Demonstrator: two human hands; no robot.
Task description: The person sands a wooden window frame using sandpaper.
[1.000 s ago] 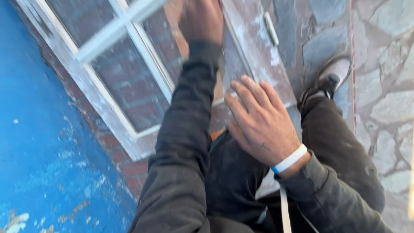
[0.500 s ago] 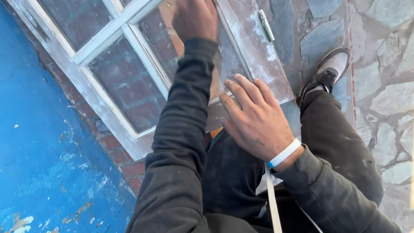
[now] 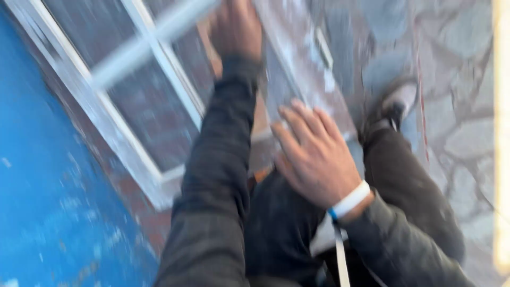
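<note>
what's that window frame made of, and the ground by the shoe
The window frame looks like wood under worn white paint: flat bars, patchy and flaking finish, though blur hides any grain. Its panes look like clear glass, since brick shows through. The ground by the shoe looks like grey irregular stone paving with pale joints. The left hand grips the frame; the right hand rests flat near its lower edge.

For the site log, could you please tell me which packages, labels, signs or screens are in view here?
None in view: only the white-framed window, the hands on it, a blue wall and stone paving.
</note>
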